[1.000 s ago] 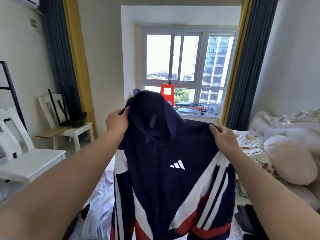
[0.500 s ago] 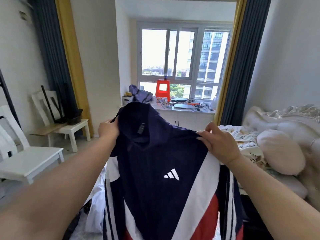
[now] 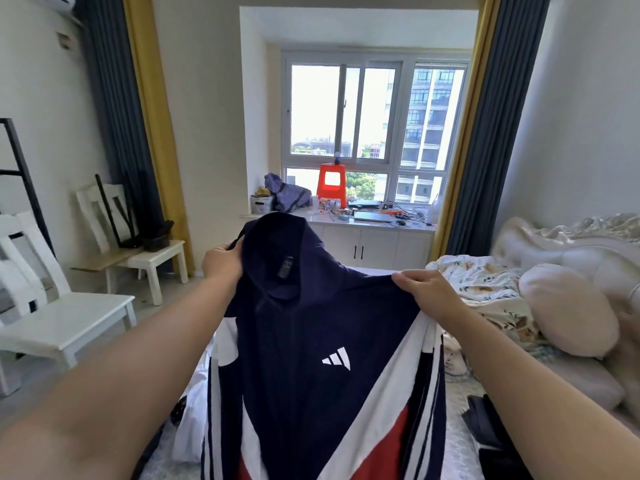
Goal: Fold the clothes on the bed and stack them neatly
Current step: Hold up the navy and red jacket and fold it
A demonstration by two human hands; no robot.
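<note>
Both forearms are showing bare right up to the frame's edge, no sleeves coming into view. The left hand point(image 3: 221, 263) and right hand point(image 3: 427, 294) are wearing no rings, watch or gloves.

A: Count for this frame?

B: 1 jacket point(image 3: 311, 341), 2 hands on it: left hand point(image 3: 221, 266), right hand point(image 3: 427, 294).

A: Furniture?

B: 2 white chairs: near left chair point(image 3: 65, 323), far left chair point(image 3: 152, 252). 1 bed point(image 3: 460, 441). 1 pillow point(image 3: 568, 310) on the right.

A: Far end, by the window?

B: 1 red stool point(image 3: 331, 185), 1 laptop point(image 3: 372, 216), 1 purple bag point(image 3: 285, 195). Small clutter and cables beside the laptop, too small to count.

A: Curtains?

B: 2 sides: left curtain point(image 3: 114, 109), right curtain point(image 3: 498, 109).
</note>
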